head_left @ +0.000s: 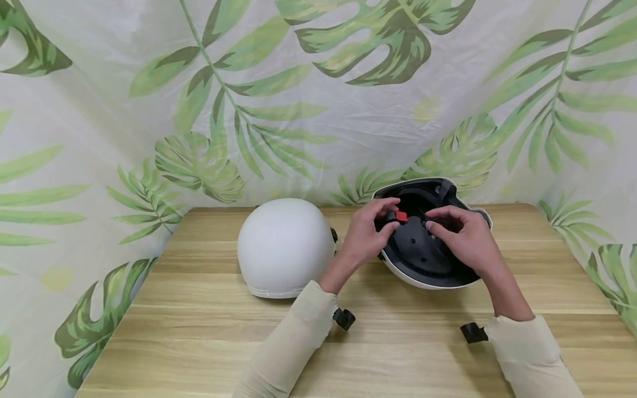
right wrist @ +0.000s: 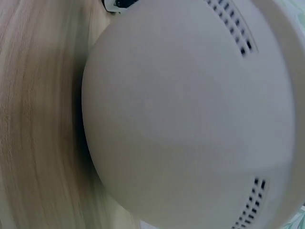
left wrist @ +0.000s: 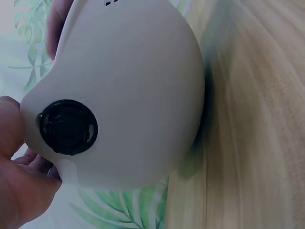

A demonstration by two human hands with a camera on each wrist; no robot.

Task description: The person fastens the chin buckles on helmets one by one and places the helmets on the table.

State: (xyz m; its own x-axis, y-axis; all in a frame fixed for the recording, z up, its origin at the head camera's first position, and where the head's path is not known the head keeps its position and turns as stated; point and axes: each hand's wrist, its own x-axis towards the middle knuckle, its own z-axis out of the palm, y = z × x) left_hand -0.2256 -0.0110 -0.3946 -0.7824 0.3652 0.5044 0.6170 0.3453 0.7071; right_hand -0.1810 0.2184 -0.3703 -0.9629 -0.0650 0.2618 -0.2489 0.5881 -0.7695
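An upturned white helmet (head_left: 428,286) with a black lined inside rests on the table, its opening facing up. Over that opening my left hand (head_left: 367,229) holds a black buckle with a red part (head_left: 400,216) between thumb and fingers. Opposite it, my right hand (head_left: 469,237) pinches a small dark piece, seemingly the strap's other end; the fingers partly hide it. A gap separates the two pieces. In the left wrist view, a round black fitting (left wrist: 69,126) sits on the helmet's side beside my left hand. The right wrist view shows only the pale shell (right wrist: 181,114) with vent holes.
A second white helmet (head_left: 286,249) sits dome up to the left, close to my left forearm. Both stand on a wooden table (head_left: 398,354). A leaf-patterned cloth (head_left: 278,127) hangs behind. Black wrist mounts (head_left: 343,319) stick out from both sleeves.
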